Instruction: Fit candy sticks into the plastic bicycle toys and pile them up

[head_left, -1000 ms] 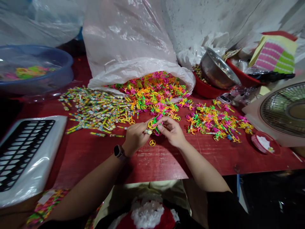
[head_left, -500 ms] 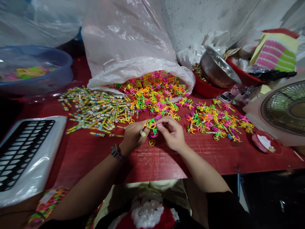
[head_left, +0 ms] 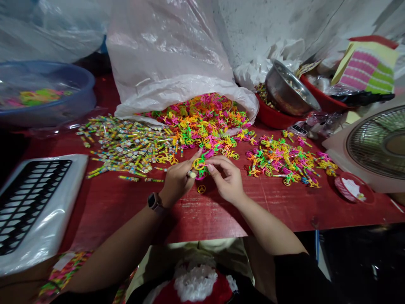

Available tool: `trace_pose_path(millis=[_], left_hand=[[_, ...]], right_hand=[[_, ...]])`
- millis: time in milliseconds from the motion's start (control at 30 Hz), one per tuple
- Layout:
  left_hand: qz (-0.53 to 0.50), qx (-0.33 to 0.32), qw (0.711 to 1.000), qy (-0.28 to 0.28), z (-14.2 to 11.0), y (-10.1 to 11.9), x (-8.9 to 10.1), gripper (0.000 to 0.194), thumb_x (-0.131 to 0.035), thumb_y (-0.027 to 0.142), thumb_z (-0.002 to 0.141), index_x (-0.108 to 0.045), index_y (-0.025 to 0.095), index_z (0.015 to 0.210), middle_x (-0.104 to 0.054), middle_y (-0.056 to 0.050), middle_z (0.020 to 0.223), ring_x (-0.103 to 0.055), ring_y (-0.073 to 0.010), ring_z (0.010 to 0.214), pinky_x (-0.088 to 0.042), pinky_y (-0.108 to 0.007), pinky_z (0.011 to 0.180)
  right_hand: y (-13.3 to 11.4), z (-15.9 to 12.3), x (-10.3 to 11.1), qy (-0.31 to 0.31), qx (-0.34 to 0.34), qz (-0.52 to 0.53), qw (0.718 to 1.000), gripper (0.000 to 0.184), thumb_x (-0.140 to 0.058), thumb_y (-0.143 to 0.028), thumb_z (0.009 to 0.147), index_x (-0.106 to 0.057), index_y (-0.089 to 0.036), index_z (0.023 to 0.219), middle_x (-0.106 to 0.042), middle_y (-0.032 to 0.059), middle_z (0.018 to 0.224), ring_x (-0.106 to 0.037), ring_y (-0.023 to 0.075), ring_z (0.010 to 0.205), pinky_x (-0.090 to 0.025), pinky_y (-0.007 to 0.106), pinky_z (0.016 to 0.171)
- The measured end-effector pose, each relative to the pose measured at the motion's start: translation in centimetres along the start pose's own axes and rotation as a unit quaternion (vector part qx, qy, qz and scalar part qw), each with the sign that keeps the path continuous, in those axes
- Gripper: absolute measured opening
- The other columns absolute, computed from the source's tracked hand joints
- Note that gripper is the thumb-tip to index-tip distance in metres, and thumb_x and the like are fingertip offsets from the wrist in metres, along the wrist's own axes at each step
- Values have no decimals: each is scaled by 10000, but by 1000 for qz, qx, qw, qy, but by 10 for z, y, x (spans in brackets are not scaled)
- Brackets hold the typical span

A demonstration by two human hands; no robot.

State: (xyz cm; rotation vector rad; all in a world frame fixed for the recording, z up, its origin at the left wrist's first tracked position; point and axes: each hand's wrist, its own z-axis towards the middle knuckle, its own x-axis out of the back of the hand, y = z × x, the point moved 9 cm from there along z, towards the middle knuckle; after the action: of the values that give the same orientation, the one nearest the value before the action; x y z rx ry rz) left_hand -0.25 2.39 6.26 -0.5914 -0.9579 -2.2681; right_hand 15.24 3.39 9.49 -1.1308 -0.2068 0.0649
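Observation:
My left hand [head_left: 177, 179] is closed on a small plastic toy bicycle with a yellow wheel [head_left: 199, 164] and green and pink parts. A thin candy tube [head_left: 191, 173] with a pale end also pokes out of the same hand. From the other side, my right hand [head_left: 230, 180] pinches the toy bicycle between thumb and forefinger; the exact piece in the pinch is too small to make out. Just below the hands, a loose yellow wheel [head_left: 201, 189] lies on the red table [head_left: 202, 219]. Fingers partly cover the toy.
Wrapped candy tubes [head_left: 126, 143] are heaped at left. Colourful bicycle parts [head_left: 209, 122] spill from a white plastic bag [head_left: 171, 46]. Another pile of toys [head_left: 284, 160] lies right, near a pink basket [head_left: 344, 190] and a fan [head_left: 379, 147]. A blue basin [head_left: 82, 93] stands far left.
My hands have stayed together over the same spot, turning the toy bicycle slightly. My left wrist has rotated a little, and the candy tube's end shows more clearly.

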Motion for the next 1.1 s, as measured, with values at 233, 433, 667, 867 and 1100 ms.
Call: trace_pose_path(millis=[233,433,667,867,1100], left_hand=[[79,24,996,22,5,-2,13,434,-575,328,979,-703,184,1368,-586,-21,608,-557,-166,595,-430,-270,644],[-280,148,946,-69,6,-9,-6,501,-625,455,946,-716,138,1323,-702,-47,781,-602,-176,697,-482,-287,709],[-522,321,787,-76,3,-21,-27,360,-862,437,744,-763,138,918,-580,20,644,-434,-90,578,-344,-233,575],[-628,373,676,-100,-7,-20,-44,394,-948,345,605,-666,124,767,-464,64,548,-350,-46,503,-285,-207,518],[-665,367,649,-49,-3,-15,-39,392,-950,249,584,-598,143,722,-479,66,571,-367,-41,494,-321,-209,518]], right_hand=[[11,-2,-6,-41,-73,56,995,266,-701,-490,940,-750,-243,1025,-720,58,988,-655,203,889,-532,357,832],[17,9,7,-27,-69,47,996,328,-716,-528,920,-734,-209,996,-731,59,1012,-667,203,959,-523,346,902],[9,14,11,-53,-25,17,998,276,-673,-477,966,-733,-209,994,-723,62,1002,-674,197,962,-523,352,911],[-4,9,0,-107,15,-8,994,271,-619,-462,1003,-730,-219,1045,-725,77,1037,-674,212,996,-531,397,950],[-6,5,0,-133,19,18,991,275,-649,-434,984,-712,-246,1174,-713,77,1112,-675,222,1031,-552,418,942]])
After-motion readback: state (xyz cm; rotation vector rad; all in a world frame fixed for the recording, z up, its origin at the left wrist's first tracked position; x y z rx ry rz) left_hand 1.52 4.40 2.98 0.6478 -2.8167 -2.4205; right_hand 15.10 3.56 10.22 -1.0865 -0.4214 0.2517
